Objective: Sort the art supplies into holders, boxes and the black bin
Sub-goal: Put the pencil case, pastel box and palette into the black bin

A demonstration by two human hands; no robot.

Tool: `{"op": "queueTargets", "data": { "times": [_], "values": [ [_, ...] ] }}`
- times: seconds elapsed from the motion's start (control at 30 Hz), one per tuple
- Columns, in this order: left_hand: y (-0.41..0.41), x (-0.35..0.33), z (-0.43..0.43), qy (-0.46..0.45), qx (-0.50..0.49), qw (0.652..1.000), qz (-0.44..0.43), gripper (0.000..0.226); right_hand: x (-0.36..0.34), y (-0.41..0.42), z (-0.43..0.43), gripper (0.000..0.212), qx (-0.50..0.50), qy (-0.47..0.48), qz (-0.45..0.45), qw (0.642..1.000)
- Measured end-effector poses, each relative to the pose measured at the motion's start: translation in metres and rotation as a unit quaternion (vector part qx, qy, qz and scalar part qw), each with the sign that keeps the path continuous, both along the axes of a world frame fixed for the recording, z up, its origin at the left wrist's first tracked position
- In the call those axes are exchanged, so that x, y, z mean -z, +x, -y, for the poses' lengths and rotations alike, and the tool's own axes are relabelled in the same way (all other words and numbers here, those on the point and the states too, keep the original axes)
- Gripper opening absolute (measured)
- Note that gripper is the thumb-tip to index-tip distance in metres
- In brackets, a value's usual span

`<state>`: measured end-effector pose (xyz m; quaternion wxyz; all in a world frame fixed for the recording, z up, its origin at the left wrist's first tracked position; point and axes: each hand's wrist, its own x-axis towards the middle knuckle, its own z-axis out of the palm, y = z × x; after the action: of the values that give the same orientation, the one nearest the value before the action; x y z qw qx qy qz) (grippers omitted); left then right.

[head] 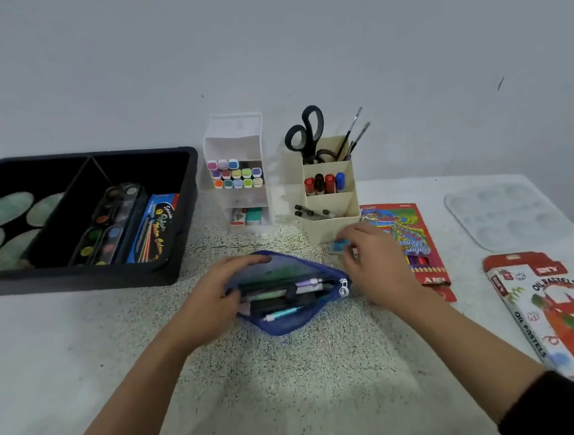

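An unzipped blue mesh pencil pouch (283, 322) full of pens lies in the middle of the table. My left hand (216, 298) grips its left end and holds the mouth apart. My right hand (375, 262) hovers just right of the pouch and pinches a small blue object (339, 245), perhaps a sharpener, in front of the cream holder (334, 224). That holder carries scissors, brushes and markers. A white tiered holder (239, 200) with pastel markers stands to its left. The black bin (179, 260) at far left contains palettes, paint sets and a pencil pack.
A colour pencil box (414, 241) lies right of my right hand. An oil pastels box (561, 319) lies at the right edge. A clear plastic palette (505, 214) rests at the back right. The wall stands close behind the holders.
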<state>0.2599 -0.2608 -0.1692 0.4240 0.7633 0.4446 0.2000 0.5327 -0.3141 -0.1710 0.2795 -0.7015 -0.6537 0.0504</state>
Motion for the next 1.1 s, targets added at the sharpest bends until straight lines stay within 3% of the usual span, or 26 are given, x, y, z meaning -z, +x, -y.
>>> {"op": "queueTargets", "data": {
  "times": [0.1,0.23,0.33,0.4,0.47,0.53,0.6,0.67,0.8,0.9,0.97,1.1],
  "values": [
    [-0.005,-0.003,0.001,0.001,-0.019,1.000,-0.001,0.068,0.010,0.006,-0.006,0.033,-0.032,-0.073,0.071,0.994],
    [-0.010,-0.007,0.005,-0.024,-0.018,0.999,-0.019,0.069,0.016,0.008,-0.011,0.029,-0.037,-0.077,0.129,0.988],
    [-0.012,-0.008,0.005,-0.054,-0.004,0.998,-0.038,0.071,0.021,0.010,-0.012,0.041,-0.030,-0.078,0.123,0.989],
    [-0.014,-0.008,0.005,-0.074,-0.003,0.997,-0.033,0.067,0.023,0.010,-0.011,0.036,-0.027,-0.071,0.070,0.995],
    [-0.014,-0.008,0.005,-0.086,-0.003,0.996,-0.028,0.064,0.017,0.007,-0.009,0.023,-0.008,-0.053,-0.065,0.996],
    [-0.012,-0.011,0.004,-0.099,-0.005,0.995,-0.018,0.062,0.002,-0.001,-0.005,0.024,-0.012,-0.024,-0.182,0.983],
    [-0.011,-0.014,0.003,-0.116,-0.004,0.993,0.001,0.060,-0.017,-0.017,0.001,0.020,-0.054,-0.004,-0.226,0.973],
    [-0.011,-0.015,0.001,-0.126,-0.002,0.992,0.014,0.061,-0.032,-0.037,0.008,0.018,-0.108,-0.005,-0.201,0.973],
    [-0.015,-0.013,-0.003,-0.128,0.008,0.991,0.023,0.061,-0.037,-0.079,0.009,0.013,-0.208,-0.022,-0.062,0.976],
    [-0.019,-0.013,-0.005,-0.113,0.027,0.993,0.026,0.060,-0.030,-0.098,0.002,0.013,-0.247,-0.033,-0.041,0.968],
    [-0.021,-0.012,-0.006,-0.108,0.034,0.993,0.031,0.058,-0.026,-0.098,0.000,0.016,-0.240,-0.020,-0.037,0.970],
    [-0.022,-0.013,-0.009,-0.073,0.034,0.997,0.006,0.050,-0.024,-0.068,0.006,0.014,-0.125,0.051,-0.019,0.991]
  ]
}}
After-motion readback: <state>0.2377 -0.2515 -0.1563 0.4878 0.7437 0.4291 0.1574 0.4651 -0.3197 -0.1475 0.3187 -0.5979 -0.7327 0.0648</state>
